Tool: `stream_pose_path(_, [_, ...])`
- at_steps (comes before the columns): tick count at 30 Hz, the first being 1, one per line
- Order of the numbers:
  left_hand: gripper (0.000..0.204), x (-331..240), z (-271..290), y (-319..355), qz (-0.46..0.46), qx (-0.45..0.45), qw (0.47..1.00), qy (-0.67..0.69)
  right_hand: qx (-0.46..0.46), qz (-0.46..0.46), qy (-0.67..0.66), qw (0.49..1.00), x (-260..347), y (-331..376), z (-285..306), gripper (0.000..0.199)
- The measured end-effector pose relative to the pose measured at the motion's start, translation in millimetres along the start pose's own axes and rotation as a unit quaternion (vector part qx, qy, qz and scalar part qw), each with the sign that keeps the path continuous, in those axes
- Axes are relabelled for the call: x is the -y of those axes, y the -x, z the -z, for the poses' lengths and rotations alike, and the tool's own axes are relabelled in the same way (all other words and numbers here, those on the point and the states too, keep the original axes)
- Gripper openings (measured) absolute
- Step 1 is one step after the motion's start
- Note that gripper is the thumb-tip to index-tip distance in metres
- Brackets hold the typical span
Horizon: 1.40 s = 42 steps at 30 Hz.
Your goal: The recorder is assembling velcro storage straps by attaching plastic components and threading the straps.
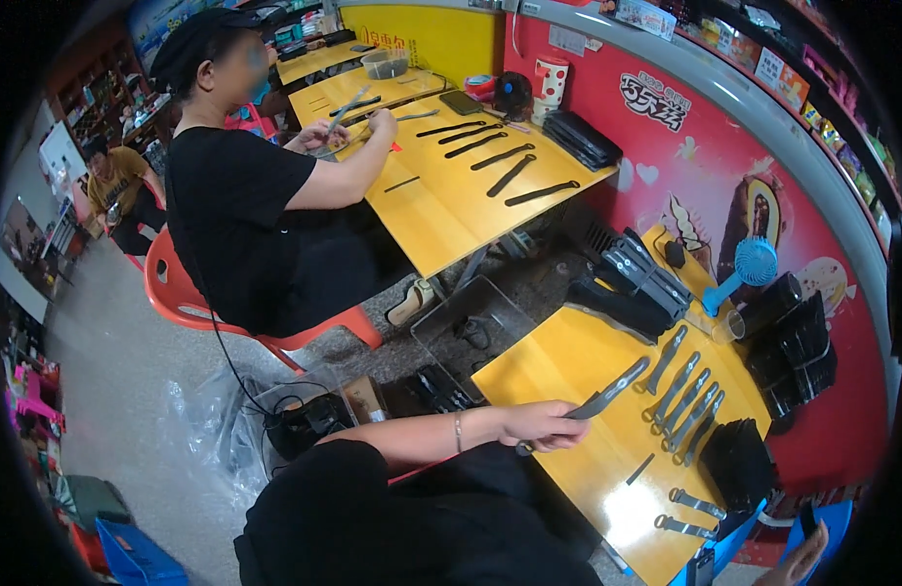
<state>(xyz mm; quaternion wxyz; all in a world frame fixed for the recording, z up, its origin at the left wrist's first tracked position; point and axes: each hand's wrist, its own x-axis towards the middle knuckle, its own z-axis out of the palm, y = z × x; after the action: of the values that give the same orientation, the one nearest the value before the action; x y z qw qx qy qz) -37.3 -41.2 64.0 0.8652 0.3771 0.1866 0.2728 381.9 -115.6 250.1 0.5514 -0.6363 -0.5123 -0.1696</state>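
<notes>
My left hand (547, 426) is closed around a dark grey strap (615, 387) above the near yellow table (525, 363). The strap's flat end points toward the far right; its other end shows below my fist. Right of it lies a row of similar straps (680, 393) with ring-like buckles at their near ends. Two shorter-looking buckled straps (695, 503) and a thin black strip (640, 469) lie nearer me. At the lower right edge, my right hand (802, 559) is partly in view beside a dark piece; its grip is unclear.
Bundled dark straps (641, 275), a blue hand fan (749, 269) and a black stack (736, 463) stand on the table. Blue containers (824, 527) are below right. A co-worker (246, 186) on a red chair (173, 283) handles strips at another yellow table (427, 220).
</notes>
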Motion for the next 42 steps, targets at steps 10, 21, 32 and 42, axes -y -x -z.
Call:
stream_pose_path(10, [0.021,-32.3,-61.0,-23.5,-0.245,-0.042,0.969,0.014,0.327,0.224,-0.195,0.897,113.6,67.2,-114.1,0.017])
stream_pose_path(21, [0.036,-46.4,9.4,-5.3,-0.32,-0.407,0.855,-0.014,0.468,0.226,-0.114,0.847,109.1,131.9,-199.3,0.01])
stream_pose_path(32, [0.038,-34.1,87.6,-31.3,-0.334,-0.504,0.784,-0.137,0.454,0.291,0.001,0.842,71.6,142.4,-282.8,0.009])
stream_pose_path(42, [0.035,-29.4,104.6,-22.3,-0.298,-0.565,0.766,-0.072,0.482,0.334,0.032,0.809,45.1,152.4,-328.4,0.013])
